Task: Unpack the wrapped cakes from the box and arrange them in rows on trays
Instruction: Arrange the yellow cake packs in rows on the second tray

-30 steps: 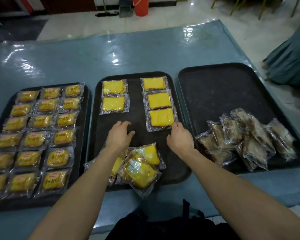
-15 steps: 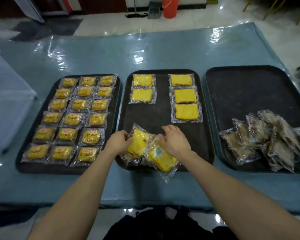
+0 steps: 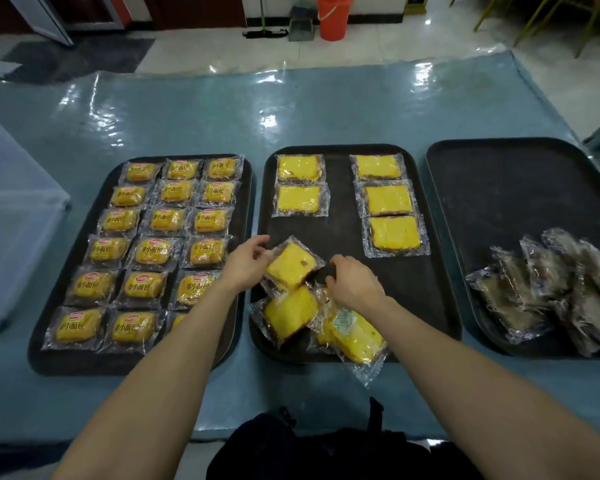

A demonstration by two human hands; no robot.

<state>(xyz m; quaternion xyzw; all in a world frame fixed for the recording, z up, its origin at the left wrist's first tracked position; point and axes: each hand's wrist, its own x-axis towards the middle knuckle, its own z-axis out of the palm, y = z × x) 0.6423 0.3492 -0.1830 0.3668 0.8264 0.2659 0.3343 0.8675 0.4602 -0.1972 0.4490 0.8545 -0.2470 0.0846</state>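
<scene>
Now the left hand point(image 3: 246, 263) pinches the left edge of a wrapped yellow cake point(image 3: 293, 266), which is tilted above the loose pile point(image 3: 291, 311) at the near end of the middle tray point(image 3: 340, 230). The right hand point(image 3: 355, 285), fingers curled downward, meets the wrapper's right corner; whether it grips is unclear.

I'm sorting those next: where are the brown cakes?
Head view, right side: the brown cakes lie heaped at the near end of the right tray.
</scene>
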